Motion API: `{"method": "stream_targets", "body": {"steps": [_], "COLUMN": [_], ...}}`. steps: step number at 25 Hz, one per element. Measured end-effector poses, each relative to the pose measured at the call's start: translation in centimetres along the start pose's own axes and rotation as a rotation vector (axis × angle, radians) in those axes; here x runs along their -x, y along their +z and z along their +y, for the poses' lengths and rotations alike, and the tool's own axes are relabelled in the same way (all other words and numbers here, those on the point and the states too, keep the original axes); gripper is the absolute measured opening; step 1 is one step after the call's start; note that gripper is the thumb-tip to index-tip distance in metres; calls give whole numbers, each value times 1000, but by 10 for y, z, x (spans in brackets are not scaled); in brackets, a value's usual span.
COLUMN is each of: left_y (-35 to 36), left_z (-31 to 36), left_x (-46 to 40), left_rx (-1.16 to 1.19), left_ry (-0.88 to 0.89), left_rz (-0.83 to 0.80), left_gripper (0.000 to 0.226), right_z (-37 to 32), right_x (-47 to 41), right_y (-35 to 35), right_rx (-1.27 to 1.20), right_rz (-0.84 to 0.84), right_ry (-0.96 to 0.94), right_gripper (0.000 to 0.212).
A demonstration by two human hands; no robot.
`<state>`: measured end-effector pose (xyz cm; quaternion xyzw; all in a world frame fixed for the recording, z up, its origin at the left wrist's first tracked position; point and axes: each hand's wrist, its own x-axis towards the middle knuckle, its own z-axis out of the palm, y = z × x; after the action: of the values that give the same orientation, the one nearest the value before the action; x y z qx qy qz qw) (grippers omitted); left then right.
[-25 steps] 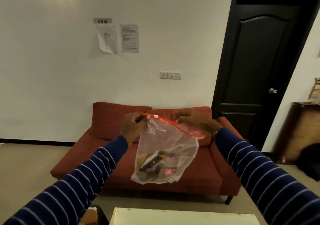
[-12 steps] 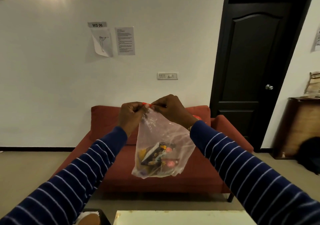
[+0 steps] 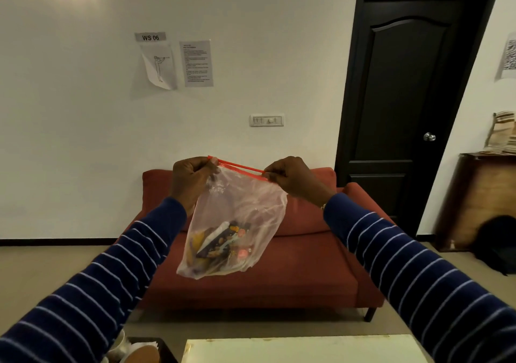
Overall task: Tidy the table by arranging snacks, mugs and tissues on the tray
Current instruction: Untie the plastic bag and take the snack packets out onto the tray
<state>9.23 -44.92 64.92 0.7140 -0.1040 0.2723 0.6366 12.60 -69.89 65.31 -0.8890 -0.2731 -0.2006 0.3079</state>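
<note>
In mid-air, before the sofa: a clear bag (image 3: 237,223) hung at chest height, held up by both hands.
Left hand (image 3: 191,179): its grip was curled tight, pinching the left end of the bag's red zip strip (image 3: 240,167).
Right hand (image 3: 293,179): its grip pinched the right end of the same strip, fingers folded under.
Strip: stretched almost straight between the two hands, sloping slightly down to the right.
Snacks (image 3: 220,245): several coloured packets lay bunched in the bottom of the bag, tilted against each other; their labels were too blurred to read.
Sleeves: both arms wore dark blue with thin pale stripes.
Sofa (image 3: 307,265): red, behind and below the bag, against the white wall.
Table (image 3: 301,348): a pale top showed at the lower edge, well below the bag.
Door (image 3: 405,97): dark, shut, to the right.
</note>
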Motion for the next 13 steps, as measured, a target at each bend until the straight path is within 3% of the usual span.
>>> {"method": "stream_targets", "body": {"steps": [8, 13], "left_y": [-19, -7], "left_z": [-13, -17], "left_x": [-18, -15], "left_rx": [107, 145], "left_ry": [-127, -173], "left_rz": [118, 108], "left_gripper": [15, 19], "right_z": [35, 48], "right_x": [16, 26], "right_y": [-20, -25], "right_rx": [42, 138], "right_rz": [16, 44], "right_ry": [46, 47], "right_gripper": [17, 13]}}
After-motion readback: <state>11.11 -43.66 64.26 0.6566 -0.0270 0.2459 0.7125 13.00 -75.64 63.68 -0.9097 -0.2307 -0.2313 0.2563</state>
